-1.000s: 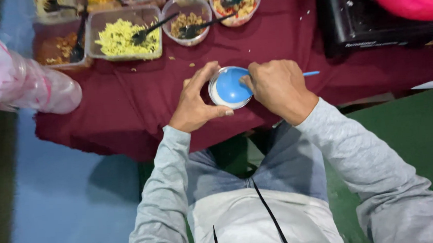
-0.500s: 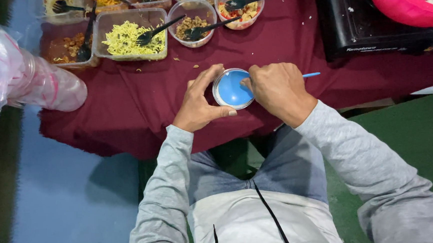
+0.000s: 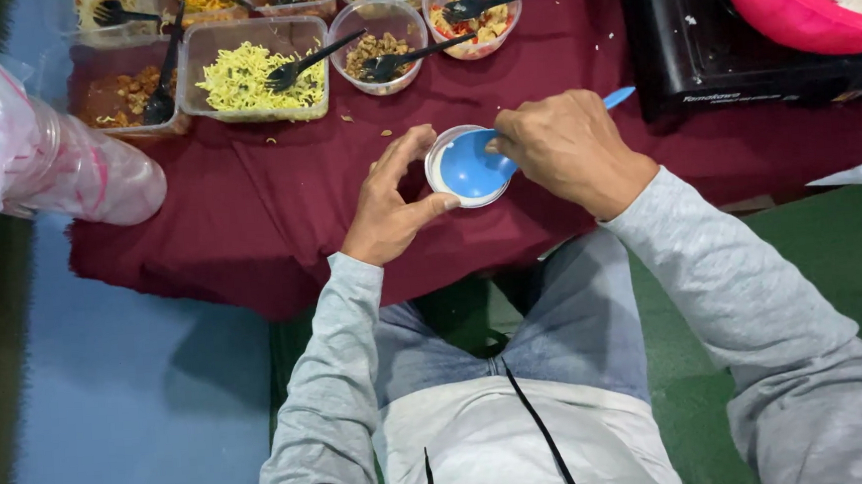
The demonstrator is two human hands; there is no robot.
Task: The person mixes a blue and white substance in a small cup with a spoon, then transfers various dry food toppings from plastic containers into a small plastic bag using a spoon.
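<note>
The right hand is closed around the handle of a blue spoon, whose broad scoop lies flat inside a small white cup; the handle's tip pokes out past the knuckles toward the black stove. The left hand is half open, thumb and forefinger curved round the near and left side of the cup, steadying it on the maroon cloth of the worktop. Against the pictures from a second and half a second ago, the grip of both hands is much the same, but the view has shifted so that the row of food containers now shows more fully, and the spoon's scoop appears to sit lower and flatter in the cup, covering most of its opening; this looks like pressing or levelling what is inside, though the contents are hidden under the scoop. The cup stands near the front middle of the worktop, just between the two hands. Beyond it, well apart, are a rectangular tub of yellow shreds with a black fork, a tub of brown saucy food, a round tub of brown crumbs and another of mixed pieces. A black stove carries a pink bowl of white rice at the right, and a stack of clear cups in a plastic bag lies at the left.
</note>
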